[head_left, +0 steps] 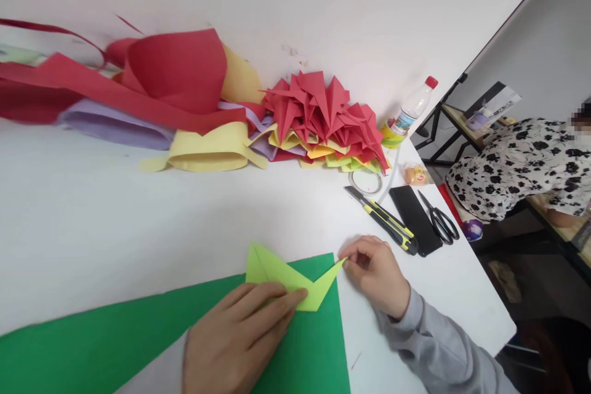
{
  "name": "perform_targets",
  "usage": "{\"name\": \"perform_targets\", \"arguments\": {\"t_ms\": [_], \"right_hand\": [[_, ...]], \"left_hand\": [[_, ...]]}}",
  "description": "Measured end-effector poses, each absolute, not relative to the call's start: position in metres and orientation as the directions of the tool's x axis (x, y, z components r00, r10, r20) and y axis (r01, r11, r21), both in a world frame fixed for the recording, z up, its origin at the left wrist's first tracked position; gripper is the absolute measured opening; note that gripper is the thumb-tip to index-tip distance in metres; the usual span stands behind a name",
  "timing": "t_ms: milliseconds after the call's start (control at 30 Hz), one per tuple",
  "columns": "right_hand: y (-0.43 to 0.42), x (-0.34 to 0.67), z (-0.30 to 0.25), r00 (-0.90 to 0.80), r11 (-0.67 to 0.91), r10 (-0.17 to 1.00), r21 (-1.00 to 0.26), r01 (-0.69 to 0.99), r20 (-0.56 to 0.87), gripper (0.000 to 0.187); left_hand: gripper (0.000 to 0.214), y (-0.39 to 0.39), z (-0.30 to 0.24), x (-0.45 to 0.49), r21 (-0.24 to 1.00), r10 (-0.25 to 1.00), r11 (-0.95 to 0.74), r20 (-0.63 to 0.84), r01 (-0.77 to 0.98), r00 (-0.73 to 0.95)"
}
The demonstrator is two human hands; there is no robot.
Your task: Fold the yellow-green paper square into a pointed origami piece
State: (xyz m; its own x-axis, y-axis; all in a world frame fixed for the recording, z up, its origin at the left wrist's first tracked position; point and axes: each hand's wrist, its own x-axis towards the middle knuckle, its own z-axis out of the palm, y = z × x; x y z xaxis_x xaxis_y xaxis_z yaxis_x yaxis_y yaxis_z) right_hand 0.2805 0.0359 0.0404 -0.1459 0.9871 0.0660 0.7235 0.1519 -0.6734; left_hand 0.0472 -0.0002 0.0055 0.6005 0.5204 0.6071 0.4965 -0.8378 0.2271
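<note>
A light green folded paper piece [277, 271] lies on a large dark green sheet [318, 351] at the near side of the white table [92, 215]. My left hand [240, 338] lies flat on the folded piece, fingers stretched out and pressing it down. My right hand [376, 274] is closed in a pinch on the pointed right tip of the same piece, just past the green sheet's right edge.
Red, yellow and purple paper strips [161, 92] and a heap of folded red paper shapes [323, 111] lie along the wall. A tape roll [365, 181], utility knives [383, 221], a black case [414, 219], scissors [441, 220] and a bottle [413, 108] sit right. A person in a floral top [521, 163] sits beyond.
</note>
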Motion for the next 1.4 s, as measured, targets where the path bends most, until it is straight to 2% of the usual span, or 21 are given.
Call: {"name": "perform_targets", "arguments": {"t_ms": [167, 267, 367, 433, 533, 667, 933, 1167, 1333, 1400], "right_hand": [[0.04, 0.285, 0.036, -0.086, 0.126, 0.992, -0.74, 0.661, 0.092, 0.02], [0.041, 0.289, 0.038, -0.197, 0.181, 0.978, -0.756, 0.629, 0.071, 0.024], [0.043, 0.293, 0.04, -0.259, 0.201, 0.965, -0.767, 0.61, 0.047, 0.02], [0.043, 0.293, 0.041, -0.241, 0.157, 0.97, -0.805, 0.572, 0.018, 0.014], [0.042, 0.292, 0.039, -0.239, 0.026, 0.968, -0.908, 0.418, -0.082, 0.008], [0.041, 0.289, 0.035, -0.212, -0.083, 0.966, -0.956, 0.282, -0.147, 0.014], [0.041, 0.282, 0.029, -0.106, -0.101, 0.985, -0.959, 0.265, -0.133, 0.011], [0.042, 0.28, 0.029, -0.06, -0.075, 0.994, -0.967, 0.244, -0.092, 0.017], [0.039, 0.277, 0.024, -0.053, -0.038, 0.997, -0.947, 0.319, -0.057, 0.022], [0.036, 0.276, 0.025, -0.061, 0.031, 0.998, -0.909, 0.416, 0.006, 0.021]], "left_hand": [[0.042, 0.0, 0.002, 0.046, 0.206, 0.509, -0.843, 0.604, 0.497, 0.614], [0.042, 0.0, 0.002, 0.046, 0.19, 0.503, -0.846, 0.596, 0.499, 0.626], [0.04, 0.001, 0.003, 0.045, 0.181, 0.497, -0.849, 0.593, 0.496, 0.634], [0.04, 0.001, 0.004, 0.044, 0.172, 0.486, -0.852, 0.609, 0.494, 0.627], [0.038, 0.003, 0.005, 0.044, 0.169, 0.472, -0.859, 0.626, 0.483, 0.621], [0.038, 0.005, 0.006, 0.042, 0.156, 0.453, -0.869, 0.632, 0.469, 0.629], [0.037, 0.006, 0.006, 0.042, 0.139, 0.447, -0.87, 0.627, 0.473, 0.638], [0.036, 0.007, 0.008, 0.042, 0.154, 0.447, -0.872, 0.636, 0.464, 0.629], [0.035, 0.006, 0.009, 0.044, 0.154, 0.465, -0.858, 0.638, 0.49, 0.613], [0.035, 0.005, 0.009, 0.046, 0.171, 0.481, -0.849, 0.645, 0.5, 0.594]]}}
